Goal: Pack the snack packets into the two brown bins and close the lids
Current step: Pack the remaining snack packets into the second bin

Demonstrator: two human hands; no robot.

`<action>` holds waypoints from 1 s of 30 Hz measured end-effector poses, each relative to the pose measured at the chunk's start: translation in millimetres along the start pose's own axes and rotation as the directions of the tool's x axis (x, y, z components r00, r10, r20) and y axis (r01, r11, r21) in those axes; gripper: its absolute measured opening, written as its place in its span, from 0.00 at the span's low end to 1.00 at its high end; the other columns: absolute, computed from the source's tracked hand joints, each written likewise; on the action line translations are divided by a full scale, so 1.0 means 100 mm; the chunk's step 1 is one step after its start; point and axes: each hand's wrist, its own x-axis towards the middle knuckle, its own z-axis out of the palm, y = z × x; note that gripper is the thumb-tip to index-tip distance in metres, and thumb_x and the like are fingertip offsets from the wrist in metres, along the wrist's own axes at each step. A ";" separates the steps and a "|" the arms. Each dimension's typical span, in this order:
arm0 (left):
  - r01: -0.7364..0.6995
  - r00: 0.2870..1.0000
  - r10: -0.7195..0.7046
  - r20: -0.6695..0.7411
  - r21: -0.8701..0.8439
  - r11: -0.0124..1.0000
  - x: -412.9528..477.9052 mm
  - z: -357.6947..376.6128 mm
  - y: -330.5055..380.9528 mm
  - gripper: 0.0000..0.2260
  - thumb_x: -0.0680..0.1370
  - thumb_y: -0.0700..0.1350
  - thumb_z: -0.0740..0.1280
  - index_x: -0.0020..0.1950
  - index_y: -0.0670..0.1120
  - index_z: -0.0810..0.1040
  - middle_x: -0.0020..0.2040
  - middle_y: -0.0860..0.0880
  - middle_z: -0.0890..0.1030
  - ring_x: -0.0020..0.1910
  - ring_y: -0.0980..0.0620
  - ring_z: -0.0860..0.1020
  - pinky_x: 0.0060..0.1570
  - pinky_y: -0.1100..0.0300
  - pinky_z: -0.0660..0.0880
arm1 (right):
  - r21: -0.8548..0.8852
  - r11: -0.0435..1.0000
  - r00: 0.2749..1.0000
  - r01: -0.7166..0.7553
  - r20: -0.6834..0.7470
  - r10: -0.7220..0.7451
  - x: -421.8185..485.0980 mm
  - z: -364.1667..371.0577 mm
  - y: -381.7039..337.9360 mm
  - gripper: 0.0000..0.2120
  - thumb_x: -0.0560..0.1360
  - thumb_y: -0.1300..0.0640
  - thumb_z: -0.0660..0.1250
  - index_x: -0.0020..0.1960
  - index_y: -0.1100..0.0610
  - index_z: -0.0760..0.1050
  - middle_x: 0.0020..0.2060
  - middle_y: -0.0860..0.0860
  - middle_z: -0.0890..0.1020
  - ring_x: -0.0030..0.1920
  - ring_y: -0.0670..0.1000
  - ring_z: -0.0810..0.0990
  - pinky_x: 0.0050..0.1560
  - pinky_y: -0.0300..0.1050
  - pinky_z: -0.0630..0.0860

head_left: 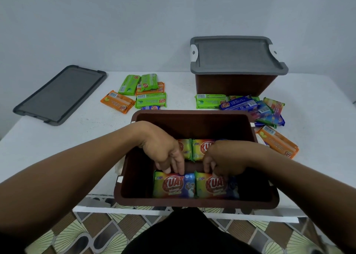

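Hands reach into the open brown bin [134, 186] at the front edge of the table [57, 148]. The left hand [163, 153] pinches the top of the front-left packet [173, 186], and the right hand [223, 161] grips the front-right packet [213, 186]. Loose packets [150, 99] lie mid-table. The second brown bin [235, 84], its grey lid [235, 55] on, stands back right, with a spare lid [59, 96] back left.

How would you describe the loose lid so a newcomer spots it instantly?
Start at the white table; go to its far left corner, left of the snack packets. The loose lid is the flat dark grey tray shape lying bare on the tabletop; the other grey lid sits atop the rear brown bin.
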 end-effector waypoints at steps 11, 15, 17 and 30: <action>-0.267 0.827 0.167 -0.537 -0.114 0.957 -0.32 -0.27 0.20 0.04 0.79 0.38 0.71 0.53 0.42 0.83 0.44 0.45 0.86 0.41 0.49 0.85 0.41 0.58 0.81 | 0.233 0.962 0.925 0.139 -0.377 -0.043 -0.15 -0.30 0.05 0.07 0.77 0.52 0.70 0.55 0.46 0.82 0.44 0.44 0.85 0.39 0.39 0.81 0.42 0.34 0.77; -0.317 0.630 0.148 -0.762 -0.079 0.945 -0.48 -0.51 0.32 0.01 0.78 0.41 0.73 0.49 0.45 0.84 0.38 0.46 0.85 0.32 0.50 0.80 0.31 0.58 0.76 | 0.258 0.951 0.779 0.171 -0.626 0.030 -0.21 -0.69 0.26 0.02 0.76 0.52 0.72 0.47 0.45 0.82 0.39 0.43 0.82 0.40 0.42 0.81 0.42 0.39 0.78; -0.307 0.538 0.105 -0.836 -0.078 0.948 -0.49 -0.65 0.33 0.00 0.78 0.42 0.73 0.48 0.46 0.84 0.37 0.46 0.84 0.30 0.53 0.78 0.33 0.57 0.73 | 0.271 0.947 0.729 0.171 -0.681 0.063 -0.17 -0.85 0.44 0.03 0.75 0.53 0.73 0.45 0.46 0.83 0.36 0.45 0.83 0.37 0.44 0.81 0.39 0.38 0.76; 0.354 0.845 -0.191 -0.500 0.254 0.900 0.16 -1.23 -0.09 0.19 0.78 0.43 0.70 0.69 0.53 0.76 0.63 0.53 0.81 0.56 0.48 0.79 0.57 0.53 0.78 | -0.115 0.992 0.942 -0.057 -0.335 0.016 0.70 -0.85 1.21 0.21 0.78 0.50 0.69 0.70 0.43 0.73 0.68 0.50 0.76 0.68 0.55 0.70 0.69 0.56 0.65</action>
